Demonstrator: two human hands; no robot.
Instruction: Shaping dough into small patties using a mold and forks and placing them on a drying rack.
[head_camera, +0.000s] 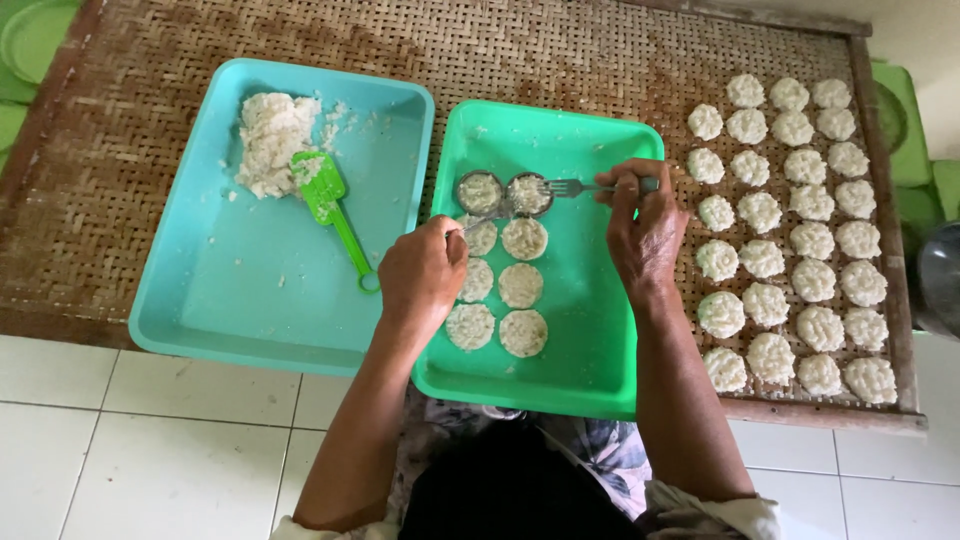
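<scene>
My right hand (640, 228) grips a metal fork (585, 187) whose tines press into the right of two round metal ring moulds (528, 193) packed with white rice. My left hand (423, 275) holds a thin metal handle running up to the left ring mould (480, 191). Both moulds sit at the far end of a green tray (590, 320). Below them, several flat round rice cakes (521, 285) lie in two columns on that tray.
A turquoise tray (220, 290) on the left holds a heap of cooked rice (270, 140) and a green plastic scoop (330, 205). Several rows of round rice cakes (790, 235) lie on the woven bamboo rack (120, 140) at the right. White floor tiles (150, 440) run beneath.
</scene>
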